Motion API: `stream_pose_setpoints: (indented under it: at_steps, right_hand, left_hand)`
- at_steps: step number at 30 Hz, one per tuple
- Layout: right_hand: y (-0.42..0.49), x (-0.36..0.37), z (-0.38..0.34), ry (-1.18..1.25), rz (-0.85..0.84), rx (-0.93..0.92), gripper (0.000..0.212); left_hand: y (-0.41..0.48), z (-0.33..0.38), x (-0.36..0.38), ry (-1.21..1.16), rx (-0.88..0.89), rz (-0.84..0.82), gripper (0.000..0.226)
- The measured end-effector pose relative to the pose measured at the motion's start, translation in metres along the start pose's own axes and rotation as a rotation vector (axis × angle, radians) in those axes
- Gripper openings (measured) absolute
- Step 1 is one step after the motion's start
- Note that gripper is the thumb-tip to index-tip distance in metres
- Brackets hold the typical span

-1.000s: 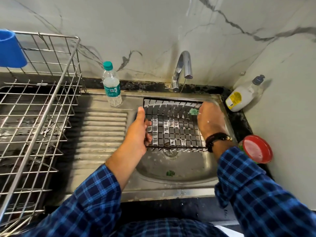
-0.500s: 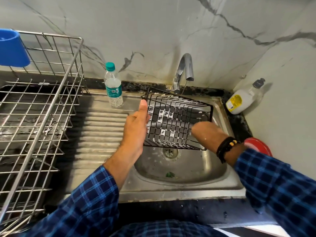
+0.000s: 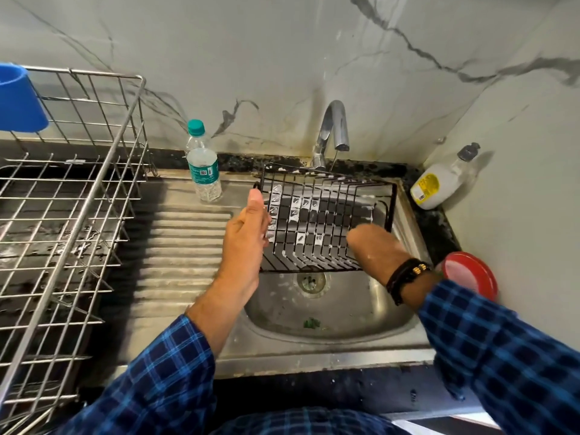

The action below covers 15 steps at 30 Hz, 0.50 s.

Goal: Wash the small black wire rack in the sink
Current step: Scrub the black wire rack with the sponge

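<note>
Soapy rack (image 3: 326, 221) tilted over the sink (image 3: 345, 309), left hand (image 3: 248, 233) clamped on its left edge. Right hand (image 3: 373, 249) at its front right, grip hidden, can't tell. Looks mid-scrub; needs rinsing next.

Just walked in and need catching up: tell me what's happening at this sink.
A person is washing a small black wire rack, held tilted above the steel sink basin. The left-hand grip holds the rack's left edge, thumb up along it. The right-hand grip is at its lower right corner, fingers hidden. White suds cling to the wires. The faucet stands just behind.
</note>
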State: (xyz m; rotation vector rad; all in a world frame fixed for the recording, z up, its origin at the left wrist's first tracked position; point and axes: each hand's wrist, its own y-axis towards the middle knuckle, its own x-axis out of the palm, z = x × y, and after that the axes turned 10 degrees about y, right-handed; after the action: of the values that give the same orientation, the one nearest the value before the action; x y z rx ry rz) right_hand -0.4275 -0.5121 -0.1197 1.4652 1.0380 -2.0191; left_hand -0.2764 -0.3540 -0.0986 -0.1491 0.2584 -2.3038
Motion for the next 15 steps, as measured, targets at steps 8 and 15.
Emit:
stream_pose_setpoints:
  at_steps: [8, 15]
  right_hand:
    - [-0.006, -0.025, 0.022, -0.079, 0.09, -0.015, 0.022]
    - [-0.014, -0.021, 0.026, -0.278, -0.124, -0.208, 0.021]
  left_hand:
    - [0.004, -0.008, -0.002, 0.011, -0.04, -0.051, 0.053]
    - [0.011, -0.004, -0.006, 0.094, -0.062, -0.134, 0.054]
